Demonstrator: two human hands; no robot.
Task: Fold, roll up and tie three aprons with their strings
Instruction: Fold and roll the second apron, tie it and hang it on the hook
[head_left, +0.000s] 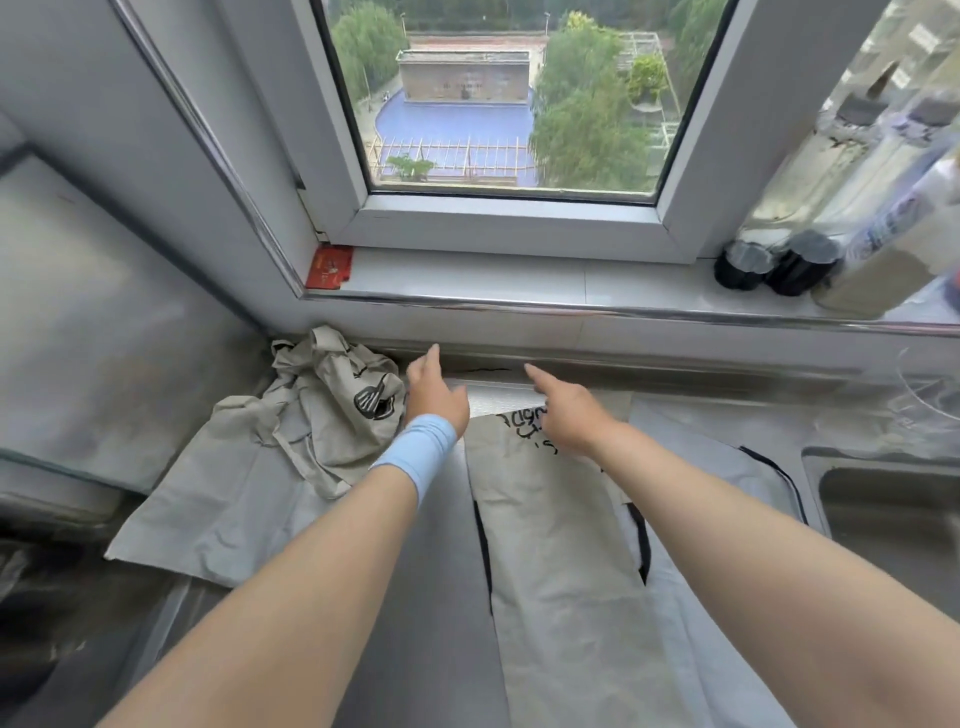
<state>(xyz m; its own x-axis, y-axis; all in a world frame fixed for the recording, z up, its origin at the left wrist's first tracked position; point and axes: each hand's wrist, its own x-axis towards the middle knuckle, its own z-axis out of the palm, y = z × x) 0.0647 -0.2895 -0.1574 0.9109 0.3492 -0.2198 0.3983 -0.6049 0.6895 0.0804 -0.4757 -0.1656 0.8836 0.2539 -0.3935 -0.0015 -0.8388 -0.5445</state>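
Note:
A beige apron (561, 545) with black lettering lies folded into a long strip down the middle of the steel counter. It rests on a pale grey apron (727, 499) with dark trim. More beige apron cloth (322, 415) with a black print is crumpled at the left. My left hand (434, 395), with a light blue wristband, and my right hand (566, 415) reach past the strip's far end. Each has its index finger pointing out and the other fingers curled. A thin black string (485, 370) stretches between them along the back ledge, and both hands seem to hold it.
A steel sink (893, 519) sits at the right. The white windowsill (519, 275) holds a red card (330, 267) at the left and dark-capped bottles (779, 262) at the right. A glass-fronted unit (78, 312) stands at the left.

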